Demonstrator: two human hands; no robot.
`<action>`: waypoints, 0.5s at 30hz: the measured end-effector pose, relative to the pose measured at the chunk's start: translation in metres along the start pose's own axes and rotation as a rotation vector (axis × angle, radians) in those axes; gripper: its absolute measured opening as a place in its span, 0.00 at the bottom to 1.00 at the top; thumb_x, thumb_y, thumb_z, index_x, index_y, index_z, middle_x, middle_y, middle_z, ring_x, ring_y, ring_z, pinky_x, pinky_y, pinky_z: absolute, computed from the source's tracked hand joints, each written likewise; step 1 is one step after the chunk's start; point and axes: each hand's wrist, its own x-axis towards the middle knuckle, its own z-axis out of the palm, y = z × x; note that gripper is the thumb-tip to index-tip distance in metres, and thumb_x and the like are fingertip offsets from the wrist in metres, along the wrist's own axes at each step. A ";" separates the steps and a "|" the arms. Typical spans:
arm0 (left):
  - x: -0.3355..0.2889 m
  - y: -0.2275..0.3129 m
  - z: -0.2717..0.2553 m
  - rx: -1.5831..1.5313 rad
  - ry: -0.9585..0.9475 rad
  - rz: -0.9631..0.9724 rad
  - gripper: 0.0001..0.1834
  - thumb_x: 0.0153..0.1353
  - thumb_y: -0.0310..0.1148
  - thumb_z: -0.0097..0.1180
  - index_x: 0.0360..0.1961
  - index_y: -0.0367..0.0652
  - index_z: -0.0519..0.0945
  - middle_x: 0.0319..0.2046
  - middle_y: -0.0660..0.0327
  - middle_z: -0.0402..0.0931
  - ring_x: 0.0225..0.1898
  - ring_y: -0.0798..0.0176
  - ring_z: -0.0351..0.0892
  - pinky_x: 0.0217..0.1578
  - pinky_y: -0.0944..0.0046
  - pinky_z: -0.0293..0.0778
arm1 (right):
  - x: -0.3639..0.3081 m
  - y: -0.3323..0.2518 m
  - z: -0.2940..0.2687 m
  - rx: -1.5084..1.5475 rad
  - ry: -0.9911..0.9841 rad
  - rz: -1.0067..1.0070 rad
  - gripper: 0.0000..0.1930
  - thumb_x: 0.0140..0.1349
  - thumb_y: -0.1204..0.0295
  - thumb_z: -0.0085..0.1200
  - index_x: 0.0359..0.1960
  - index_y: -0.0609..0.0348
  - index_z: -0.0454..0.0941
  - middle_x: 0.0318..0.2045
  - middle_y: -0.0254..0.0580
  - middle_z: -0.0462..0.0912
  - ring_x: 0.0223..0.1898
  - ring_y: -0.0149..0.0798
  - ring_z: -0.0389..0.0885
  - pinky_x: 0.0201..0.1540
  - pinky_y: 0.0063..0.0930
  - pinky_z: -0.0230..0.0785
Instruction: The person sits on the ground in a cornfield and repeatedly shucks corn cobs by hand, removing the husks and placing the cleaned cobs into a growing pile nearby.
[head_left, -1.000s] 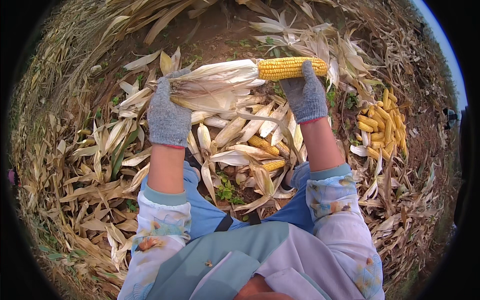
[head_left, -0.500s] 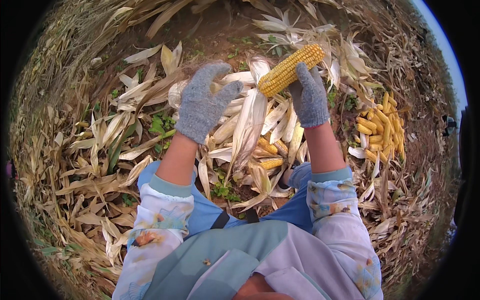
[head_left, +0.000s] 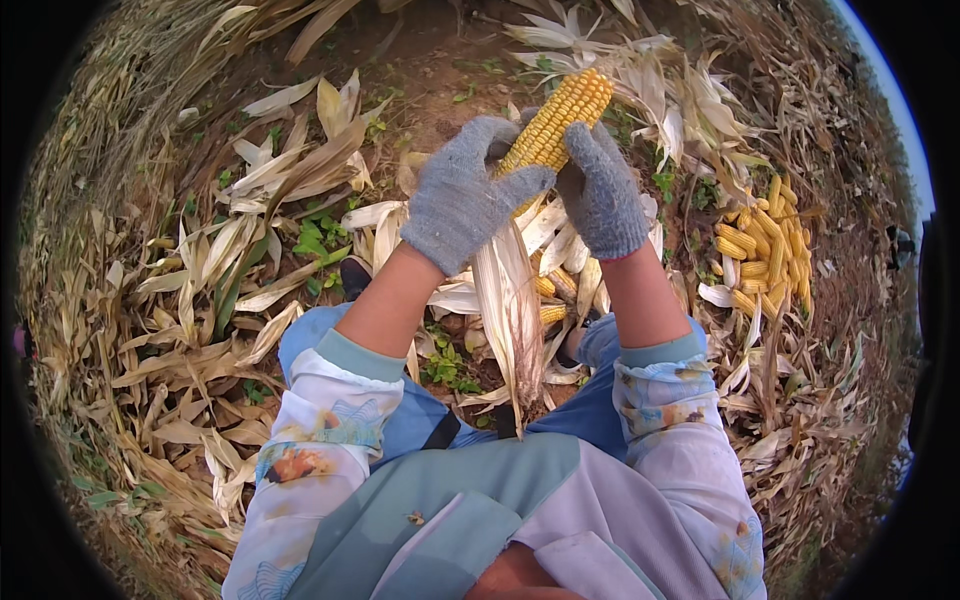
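Note:
A yellow ear of corn (head_left: 562, 118) is held slantwise in front of me, its kernels bare and its upper end pointing away to the right. My left hand (head_left: 468, 190), in a grey knitted glove, closes round the lower left part of the ear. My right hand (head_left: 603, 190), gloved alike, grips the ear from the right; its fingers are partly hidden behind it. Peeled-back pale husk (head_left: 508, 300) hangs from the ear's lower end toward my lap. Beneath my hands lie several more ears, some still in pale husks, others showing yellow kernels (head_left: 553, 315).
A heap of husked yellow ears (head_left: 762, 250) lies on the ground at the right. Dry husks and leaves (head_left: 190, 380) cover much of the ground at left, with stalks beyond. Small green plants (head_left: 450, 368) grow between my legs. Brown soil (head_left: 420, 85) shows ahead.
My left hand has moved right and closed on the corn. The ear has tilted more upright and shifted slightly left. Its loose husk now hangs lower toward my lap.

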 end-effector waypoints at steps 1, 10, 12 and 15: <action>0.002 -0.001 -0.001 -0.053 -0.010 -0.051 0.21 0.60 0.38 0.68 0.49 0.37 0.78 0.44 0.57 0.81 0.46 0.65 0.81 0.49 0.65 0.77 | 0.000 -0.001 -0.001 0.008 -0.001 -0.007 0.25 0.71 0.60 0.48 0.60 0.70 0.69 0.55 0.51 0.77 0.58 0.43 0.76 0.64 0.37 0.66; 0.018 -0.023 -0.030 -0.012 0.332 -0.086 0.12 0.64 0.36 0.62 0.42 0.38 0.81 0.40 0.55 0.82 0.42 0.61 0.81 0.46 0.62 0.75 | 0.006 -0.001 -0.011 0.165 0.022 -0.032 0.27 0.69 0.58 0.52 0.61 0.67 0.68 0.56 0.52 0.77 0.59 0.47 0.75 0.65 0.43 0.65; 0.017 -0.012 -0.036 0.153 0.324 -0.094 0.12 0.63 0.35 0.63 0.42 0.38 0.81 0.41 0.54 0.82 0.43 0.61 0.81 0.48 0.61 0.75 | 0.007 -0.002 -0.013 0.183 0.031 -0.019 0.28 0.69 0.57 0.52 0.62 0.66 0.67 0.56 0.52 0.77 0.59 0.47 0.75 0.65 0.43 0.65; 0.021 -0.024 -0.044 0.230 0.368 0.075 0.11 0.61 0.34 0.64 0.41 0.38 0.82 0.42 0.53 0.82 0.45 0.55 0.81 0.50 0.59 0.75 | 0.007 -0.003 -0.015 0.176 0.040 -0.039 0.28 0.69 0.57 0.52 0.62 0.65 0.67 0.55 0.51 0.77 0.58 0.47 0.75 0.65 0.43 0.65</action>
